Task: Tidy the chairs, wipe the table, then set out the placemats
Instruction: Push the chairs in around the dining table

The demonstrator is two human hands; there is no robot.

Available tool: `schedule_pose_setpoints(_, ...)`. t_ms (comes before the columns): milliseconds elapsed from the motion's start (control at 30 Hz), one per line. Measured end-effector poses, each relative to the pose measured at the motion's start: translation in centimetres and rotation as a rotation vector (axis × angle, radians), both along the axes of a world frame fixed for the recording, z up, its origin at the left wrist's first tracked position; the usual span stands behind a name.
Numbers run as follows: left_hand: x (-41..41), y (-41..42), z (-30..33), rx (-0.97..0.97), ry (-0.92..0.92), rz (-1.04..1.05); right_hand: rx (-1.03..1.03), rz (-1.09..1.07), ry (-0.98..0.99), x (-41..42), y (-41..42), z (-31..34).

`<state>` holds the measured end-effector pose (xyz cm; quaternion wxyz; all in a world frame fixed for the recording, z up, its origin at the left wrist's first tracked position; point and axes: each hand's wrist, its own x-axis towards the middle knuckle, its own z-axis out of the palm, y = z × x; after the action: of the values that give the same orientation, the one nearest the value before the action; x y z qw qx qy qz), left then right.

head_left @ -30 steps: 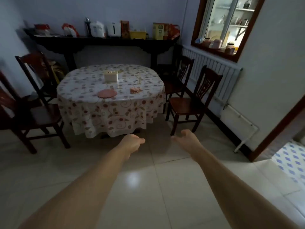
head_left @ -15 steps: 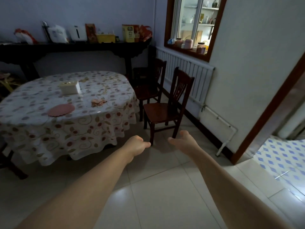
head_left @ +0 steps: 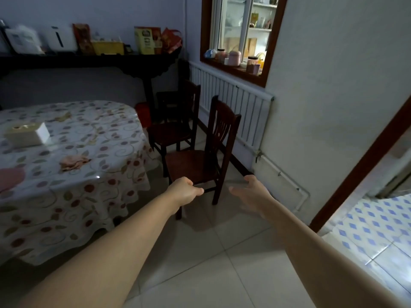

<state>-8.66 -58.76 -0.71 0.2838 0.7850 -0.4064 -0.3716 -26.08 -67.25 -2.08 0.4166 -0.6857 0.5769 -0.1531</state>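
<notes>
A dark wooden chair [head_left: 198, 164] stands to the right of the round table [head_left: 93, 196], its back toward the radiator. A second dark chair [head_left: 175, 130] stands behind it, closer to the table. My left hand [head_left: 185, 192] is curled shut in front of the near chair's front-left seat corner; I cannot tell whether it touches the seat. My right hand [head_left: 251, 194] is open with fingers apart, just right of the chair and touching nothing. On the floral tablecloth lie a crumpled pink cloth [head_left: 74, 162], a white tissue box [head_left: 26, 133] and a round pink placemat [head_left: 10, 178] at the left edge.
A white radiator [head_left: 233, 105] runs along the right wall under a wood-framed window [head_left: 240, 36]. A dark sideboard [head_left: 89, 61] with boxes and appliances lines the back wall. An open doorway [head_left: 378, 230] onto a blue-patterned floor is at the right. Pale floor tiles lie underfoot.
The view has swung right and moved closer to the near chair. Both arms have reached forward; the left hand is now at the seat's front corner and the right hand has spread open.
</notes>
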Motion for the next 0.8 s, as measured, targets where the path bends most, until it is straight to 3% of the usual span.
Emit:
schedule_pose_setpoints(233, 2.2, -17.8, 0.2, 0.026, 0.048, -0.054, 0.0, -0.044, 0.048, 2.0, -16.1, 0.2)
schedule_pose_setpoints(433, 1.2, -32.0, 0.7, 0.055, 0.045, -0.08, -0.004, -0.053, -0.022, 0.7, -29.5, -0.2)
schedule_pose_setpoints(800, -1.9, -55.5, -1.7, 0.06, 0.083, 0.196, 0.074, 0.165, -0.114, -0.3, -56.3, -2.0)
